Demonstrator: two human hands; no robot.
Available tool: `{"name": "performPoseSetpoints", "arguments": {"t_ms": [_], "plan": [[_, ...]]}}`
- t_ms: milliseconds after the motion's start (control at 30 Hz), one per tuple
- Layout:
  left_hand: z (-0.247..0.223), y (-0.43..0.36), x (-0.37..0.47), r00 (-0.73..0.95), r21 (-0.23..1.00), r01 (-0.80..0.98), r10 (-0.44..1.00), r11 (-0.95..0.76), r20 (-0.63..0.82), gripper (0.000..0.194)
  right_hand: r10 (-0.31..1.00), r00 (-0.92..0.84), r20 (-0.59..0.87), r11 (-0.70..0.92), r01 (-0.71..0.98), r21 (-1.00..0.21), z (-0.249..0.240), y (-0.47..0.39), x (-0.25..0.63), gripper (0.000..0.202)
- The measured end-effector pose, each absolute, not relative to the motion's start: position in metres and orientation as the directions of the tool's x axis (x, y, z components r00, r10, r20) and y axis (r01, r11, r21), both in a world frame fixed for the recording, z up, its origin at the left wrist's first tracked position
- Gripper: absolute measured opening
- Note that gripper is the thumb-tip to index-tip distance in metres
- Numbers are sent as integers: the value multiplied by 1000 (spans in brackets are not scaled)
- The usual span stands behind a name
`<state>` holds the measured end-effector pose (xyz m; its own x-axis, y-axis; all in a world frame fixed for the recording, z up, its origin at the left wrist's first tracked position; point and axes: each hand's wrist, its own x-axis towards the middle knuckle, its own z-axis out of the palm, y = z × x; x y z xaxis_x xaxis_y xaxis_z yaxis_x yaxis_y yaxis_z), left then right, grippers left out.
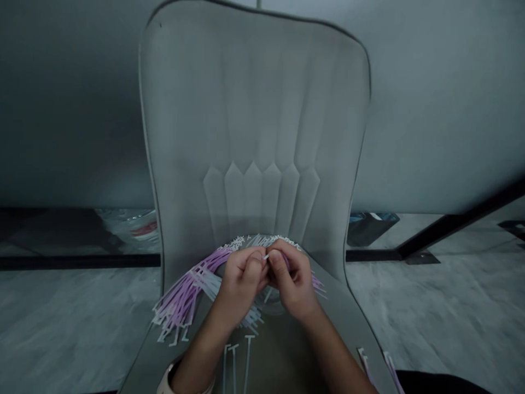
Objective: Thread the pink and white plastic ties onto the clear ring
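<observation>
Over the chair seat, my left hand [246,272] and my right hand [292,276] meet with fingers pinched together. Between the thumbs shows the pale end of a thin stick [266,256]; the rest of it is hidden by fingers. A bit of purple peeks out by my right fingers. To the left fans a bundle of purple sticks [186,293] with white T-shaped ends. Pale sticks [208,283] lie across them and also below my wrists. Behind my hands, partly covered, sits a clear round container [274,308].
The grey padded chair [256,109] has its backrest facing me. Three loose white sticks [248,355] lie on the seat near me, and a few more [365,364] at its right edge. Behind stand a dark metal bar [82,262] and a clear plastic bag [131,227].
</observation>
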<state>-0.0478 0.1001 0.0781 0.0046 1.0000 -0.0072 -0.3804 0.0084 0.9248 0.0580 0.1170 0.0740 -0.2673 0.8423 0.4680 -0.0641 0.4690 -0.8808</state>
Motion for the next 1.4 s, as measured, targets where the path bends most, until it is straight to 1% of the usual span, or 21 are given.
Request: {"name": "performPoseSetpoints", "arguments": {"t_ms": [233, 500, 733, 833, 967, 1100, 1233, 1400], "plan": [[79, 98, -48, -27, 935, -352, 999, 31, -43, 36, 859, -235, 455, 457, -46, -888, 73, 117, 55, 37], [79, 100, -49, -9, 950, -310, 1000, -16, 14, 37, 857, -224, 463, 467, -41, -883, 73, 114, 54, 35], [73, 99, -52, -26, 958, -287, 1000, -10, 3, 37, 833, -223, 506, 517, -14, -856, 71, 113, 53, 30], [73, 99, -52, -33, 966, -259, 999, -13, 5, 36, 824, -203, 530, 546, 33, -837, 69, 112, 51, 28], [72, 99, -53, -43, 973, -223, 998, -60, 51, 33, 804, -166, 571, 591, 114, -799, 65, 110, 48, 28], [70, 99, -53, -59, 978, -168, 991, -127, 118, 31, 780, -138, 610, 625, 137, -768, 63, 110, 47, 26], [68, 99, -53, -60, 977, -150, 988, -153, 145, 31, 741, -176, 648, 670, 142, -728, 65, 112, 50, 24], [70, 99, -54, -37, 978, -132, 986, -164, 160, 31, 721, -216, 658, 691, 154, -706, 66, 115, 53, 22]]}}
